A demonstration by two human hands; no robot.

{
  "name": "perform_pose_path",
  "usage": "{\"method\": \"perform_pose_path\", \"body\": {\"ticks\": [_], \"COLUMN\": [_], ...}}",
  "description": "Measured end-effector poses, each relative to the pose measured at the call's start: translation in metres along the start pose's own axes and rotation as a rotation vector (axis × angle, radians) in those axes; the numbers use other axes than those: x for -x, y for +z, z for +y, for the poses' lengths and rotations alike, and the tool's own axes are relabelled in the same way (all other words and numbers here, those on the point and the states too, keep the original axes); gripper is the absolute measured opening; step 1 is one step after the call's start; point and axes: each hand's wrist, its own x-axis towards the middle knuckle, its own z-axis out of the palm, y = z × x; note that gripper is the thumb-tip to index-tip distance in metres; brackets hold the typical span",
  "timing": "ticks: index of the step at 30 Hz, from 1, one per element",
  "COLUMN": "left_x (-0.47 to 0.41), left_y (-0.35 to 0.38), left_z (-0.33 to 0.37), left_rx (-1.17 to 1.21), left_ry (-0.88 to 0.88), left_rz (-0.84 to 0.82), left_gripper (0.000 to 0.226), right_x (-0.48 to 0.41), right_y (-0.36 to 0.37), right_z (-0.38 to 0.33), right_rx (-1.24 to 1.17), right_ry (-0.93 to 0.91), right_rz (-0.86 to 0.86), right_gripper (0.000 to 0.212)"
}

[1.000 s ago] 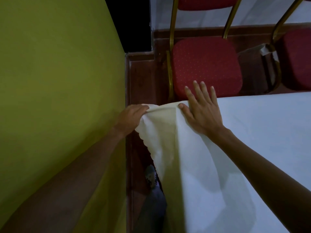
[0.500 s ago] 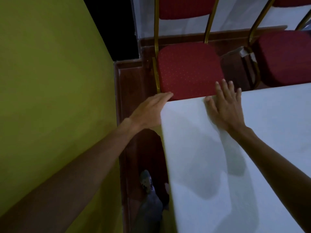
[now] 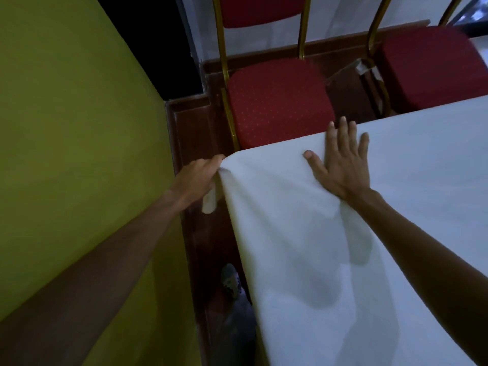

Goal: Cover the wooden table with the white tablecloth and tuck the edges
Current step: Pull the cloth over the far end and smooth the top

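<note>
Two bare forearms enter from the bottom corners of the frame and reach toward the centre. Between them the white tablecloth (image 3: 303, 247) fills the lower right and runs off the right edge. It lies spread over the table, which it hides completely. Soft folds run through the cloth from its left corner down toward the lower centre.

At the bottom centre, left of the cloth's hanging side, is a dim grey shape (image 3: 233, 291) too dark to identify. It lies on a dark brown wooden floor (image 3: 200, 133).

The left hand (image 3: 196, 178), at centre left, has its fingers curled round the corner of the cloth and grips it. A small cream flap of fabric hangs just beneath the palm.

The right hand (image 3: 340, 162), right of centre, lies flat on top of the cloth. Its fingers are straight and spread and its thumb is out to the left. The fingertips reach the cloth's far edge.

A yellow-green wall (image 3: 79, 128) takes up the whole left side of the frame.

Beyond the far edge of the cloth, at upper centre, stands a red upholstered chair (image 3: 280, 107) with a gold metal frame. Its seat is just beside the covered edge. A second red chair (image 3: 427, 64) stands at the upper right.
</note>
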Motion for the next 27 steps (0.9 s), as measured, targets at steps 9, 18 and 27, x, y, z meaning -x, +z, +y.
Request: {"method": "perform_pose_path", "body": {"ticks": [9,18,27], "left_x": [0.024,0.059,0.130], "left_y": [-0.006,0.084,0.124], "left_z": [0.038,0.189,0.216], "left_rx": [0.085,-0.040,-0.121], "left_ry": [-0.172,-0.059,-0.160], "left_rz": [0.309,0.256,0.260], "left_gripper": [0.046,0.075,0.079], "right_x": [0.016,0.100,0.190], "right_y": [-0.019,-0.007,0.021], "right_z": [0.020,0.060,0.054], "right_rx": [-0.157,-0.088,0.021], "right_ry": [-0.079,-0.091,-0.155], "right_rz": [-0.008,-0.038,-0.026], "right_gripper": [0.083,0.074,0.082]}}
